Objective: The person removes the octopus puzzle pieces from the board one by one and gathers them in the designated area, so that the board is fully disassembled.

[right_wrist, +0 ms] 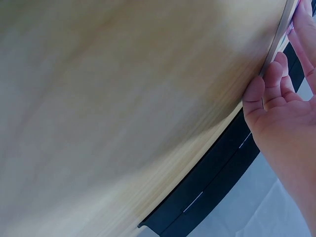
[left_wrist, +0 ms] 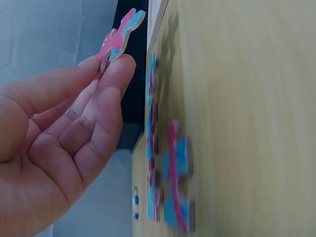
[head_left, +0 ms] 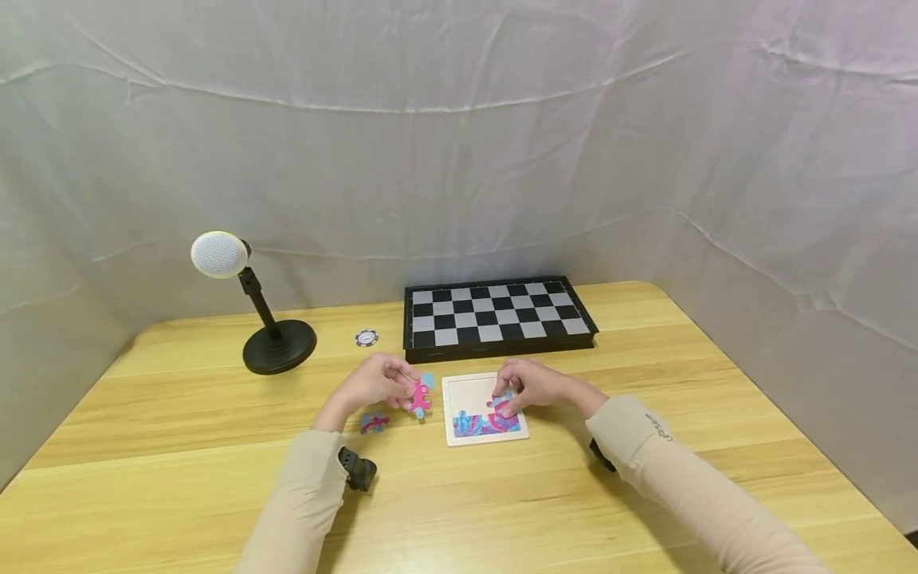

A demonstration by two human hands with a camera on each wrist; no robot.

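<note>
My left hand (head_left: 373,383) pinches a pink and light-blue jigsaw piece (left_wrist: 120,38) between thumb and fingertips, held above the table. Below it in the left wrist view lie several more pieces (left_wrist: 151,133), with one loose blue and pink piece (left_wrist: 178,180) closer to that camera. The square puzzle tray (head_left: 466,392) stands right of that hand, its near edge lined with joined blue and pink pieces (head_left: 476,425). Over the tray's right side, my right hand (head_left: 534,384) holds another jigsaw piece (head_left: 496,402) with thumb and fingers; in the right wrist view that grip is mostly cut off.
Behind the tray lies a black-edged checkered board (head_left: 498,311). A round chip (head_left: 366,338) sits left of the board, and a microphone (head_left: 220,255) on a black stand (head_left: 280,347) is farther left. Pale cloth (head_left: 459,159) encloses the wooden table's back and sides.
</note>
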